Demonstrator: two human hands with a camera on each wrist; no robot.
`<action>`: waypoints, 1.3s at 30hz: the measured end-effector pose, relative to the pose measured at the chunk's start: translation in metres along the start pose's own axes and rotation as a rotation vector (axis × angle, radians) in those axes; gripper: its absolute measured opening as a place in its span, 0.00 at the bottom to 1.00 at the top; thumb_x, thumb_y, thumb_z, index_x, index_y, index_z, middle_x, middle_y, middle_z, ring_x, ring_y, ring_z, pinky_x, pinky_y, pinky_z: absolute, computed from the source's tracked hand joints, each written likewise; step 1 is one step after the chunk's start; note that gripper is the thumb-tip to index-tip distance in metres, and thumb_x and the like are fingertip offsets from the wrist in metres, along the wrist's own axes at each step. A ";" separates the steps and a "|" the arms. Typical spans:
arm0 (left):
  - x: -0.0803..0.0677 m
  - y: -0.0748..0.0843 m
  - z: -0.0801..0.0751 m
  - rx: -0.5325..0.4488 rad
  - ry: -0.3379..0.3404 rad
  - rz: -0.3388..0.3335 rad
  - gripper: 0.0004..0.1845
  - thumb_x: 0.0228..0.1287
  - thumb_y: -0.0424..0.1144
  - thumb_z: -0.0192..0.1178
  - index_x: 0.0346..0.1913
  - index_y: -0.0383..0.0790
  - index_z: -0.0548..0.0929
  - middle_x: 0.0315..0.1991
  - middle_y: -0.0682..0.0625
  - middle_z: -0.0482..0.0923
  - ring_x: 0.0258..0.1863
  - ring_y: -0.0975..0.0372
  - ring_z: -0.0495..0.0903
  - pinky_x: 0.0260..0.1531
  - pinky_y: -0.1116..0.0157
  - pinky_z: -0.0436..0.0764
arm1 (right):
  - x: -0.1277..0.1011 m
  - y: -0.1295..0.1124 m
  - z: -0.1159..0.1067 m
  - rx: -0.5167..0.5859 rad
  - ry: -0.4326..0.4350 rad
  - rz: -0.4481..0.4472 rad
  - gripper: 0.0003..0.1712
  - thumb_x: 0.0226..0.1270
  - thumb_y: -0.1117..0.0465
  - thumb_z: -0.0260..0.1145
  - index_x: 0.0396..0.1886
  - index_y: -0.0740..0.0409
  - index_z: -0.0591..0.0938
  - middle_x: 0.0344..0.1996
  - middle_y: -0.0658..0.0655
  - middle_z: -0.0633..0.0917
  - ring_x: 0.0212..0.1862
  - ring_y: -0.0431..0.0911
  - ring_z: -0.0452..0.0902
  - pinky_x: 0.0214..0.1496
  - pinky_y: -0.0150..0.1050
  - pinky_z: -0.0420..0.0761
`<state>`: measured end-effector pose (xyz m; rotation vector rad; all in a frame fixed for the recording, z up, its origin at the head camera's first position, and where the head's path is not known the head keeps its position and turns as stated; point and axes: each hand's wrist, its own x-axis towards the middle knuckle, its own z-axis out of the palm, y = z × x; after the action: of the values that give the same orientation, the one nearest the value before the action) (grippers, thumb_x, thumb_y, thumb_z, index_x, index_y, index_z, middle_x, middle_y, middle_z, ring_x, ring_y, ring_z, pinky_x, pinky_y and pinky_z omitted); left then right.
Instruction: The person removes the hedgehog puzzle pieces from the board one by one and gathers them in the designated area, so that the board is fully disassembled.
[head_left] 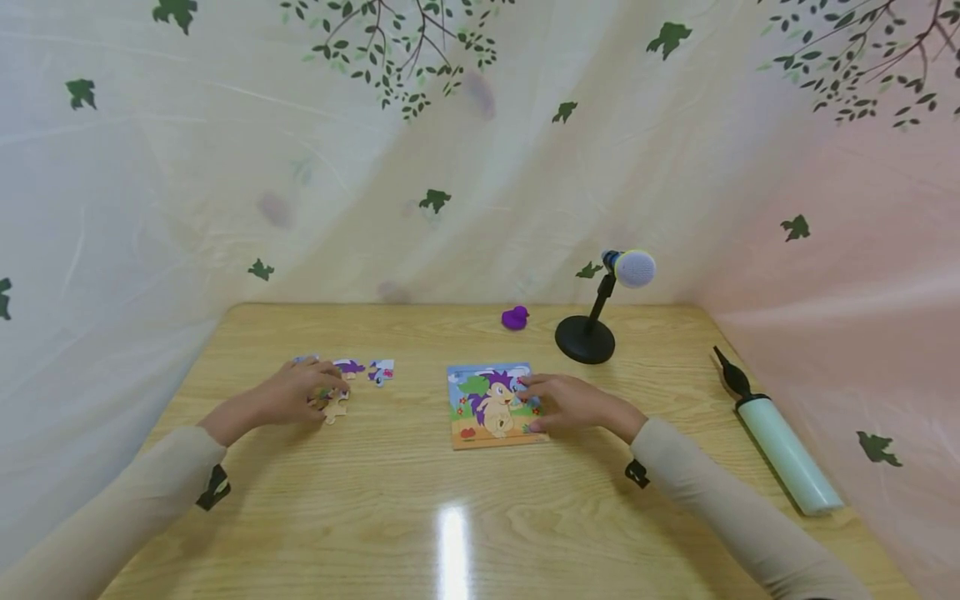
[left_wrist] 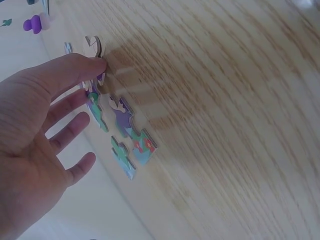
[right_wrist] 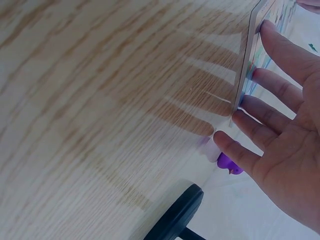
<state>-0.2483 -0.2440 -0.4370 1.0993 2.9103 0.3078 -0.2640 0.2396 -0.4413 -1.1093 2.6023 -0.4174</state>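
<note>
The puzzle board at the bench centre looks mostly filled, right hand pressing its 3 o'clock edge with straight fingers, while the left hand, open, touches loose puzzle pieces at 9 o'clock, not yet placed.

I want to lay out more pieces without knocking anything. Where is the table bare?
Bare wood lies between the loose puzzle pieces and the puzzle board, and across the whole near strip in front of both sleeves. The back right is crowded: purple toy, microphone stand, and the pump along the right edge.
</note>
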 end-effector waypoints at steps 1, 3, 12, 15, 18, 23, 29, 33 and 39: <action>0.000 0.000 0.000 0.003 0.002 0.006 0.23 0.50 0.33 0.74 0.52 0.46 0.88 0.54 0.45 0.82 0.47 0.51 0.76 0.44 0.40 0.76 | 0.000 0.000 0.000 -0.001 0.000 0.000 0.34 0.68 0.48 0.71 0.68 0.61 0.78 0.73 0.66 0.72 0.73 0.65 0.66 0.72 0.62 0.68; 0.000 0.000 0.000 0.004 0.006 0.015 0.22 0.50 0.32 0.74 0.52 0.47 0.88 0.53 0.45 0.82 0.45 0.53 0.75 0.43 0.43 0.75 | 0.000 -0.001 0.000 -0.001 0.001 0.000 0.34 0.67 0.48 0.71 0.67 0.61 0.78 0.72 0.67 0.72 0.73 0.65 0.66 0.72 0.62 0.68; 0.002 0.005 -0.005 -0.013 -0.031 0.012 0.21 0.52 0.31 0.72 0.52 0.47 0.88 0.54 0.45 0.82 0.47 0.50 0.76 0.47 0.36 0.74 | 0.000 0.000 0.000 0.000 -0.008 0.009 0.33 0.68 0.49 0.71 0.68 0.60 0.78 0.73 0.66 0.71 0.74 0.65 0.66 0.73 0.61 0.67; 0.003 0.005 -0.006 -0.024 -0.047 0.004 0.21 0.53 0.31 0.72 0.52 0.47 0.88 0.55 0.45 0.82 0.48 0.49 0.76 0.47 0.35 0.73 | 0.000 0.000 0.000 0.003 -0.009 0.009 0.33 0.68 0.49 0.71 0.68 0.59 0.78 0.73 0.66 0.71 0.74 0.65 0.65 0.73 0.61 0.67; 0.003 0.005 -0.006 -0.027 -0.054 0.003 0.21 0.53 0.31 0.72 0.52 0.48 0.88 0.55 0.45 0.82 0.48 0.50 0.76 0.47 0.35 0.73 | 0.000 0.001 0.000 0.008 -0.009 0.007 0.33 0.68 0.49 0.70 0.68 0.60 0.78 0.73 0.66 0.71 0.75 0.65 0.65 0.73 0.62 0.67; 0.004 0.006 -0.007 -0.029 -0.054 0.005 0.21 0.53 0.32 0.73 0.52 0.48 0.88 0.54 0.45 0.82 0.46 0.51 0.75 0.47 0.35 0.73 | 0.001 0.001 0.000 0.006 -0.011 0.013 0.33 0.68 0.48 0.70 0.68 0.59 0.78 0.73 0.65 0.71 0.75 0.65 0.65 0.74 0.62 0.67; 0.004 0.005 -0.007 -0.034 -0.058 0.002 0.22 0.52 0.33 0.74 0.52 0.46 0.88 0.54 0.45 0.82 0.44 0.53 0.75 0.46 0.37 0.74 | 0.001 0.001 0.001 0.007 -0.013 0.023 0.33 0.68 0.48 0.70 0.69 0.59 0.78 0.74 0.64 0.71 0.75 0.64 0.64 0.74 0.61 0.66; 0.004 0.004 -0.006 -0.045 -0.066 -0.006 0.22 0.52 0.32 0.73 0.53 0.46 0.87 0.54 0.45 0.82 0.44 0.53 0.74 0.45 0.39 0.74 | 0.000 0.001 0.000 0.023 -0.015 0.029 0.33 0.68 0.49 0.70 0.69 0.59 0.78 0.74 0.64 0.70 0.75 0.64 0.64 0.74 0.61 0.66; 0.004 0.004 -0.005 -0.056 -0.065 -0.004 0.23 0.52 0.32 0.74 0.53 0.46 0.87 0.55 0.45 0.82 0.47 0.50 0.76 0.47 0.36 0.74 | 0.000 0.001 0.000 0.019 -0.014 0.026 0.33 0.69 0.49 0.70 0.69 0.59 0.78 0.74 0.64 0.70 0.75 0.63 0.64 0.74 0.61 0.66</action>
<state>-0.2492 -0.2394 -0.4308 1.0741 2.8294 0.3445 -0.2646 0.2406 -0.4415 -1.0674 2.5918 -0.4266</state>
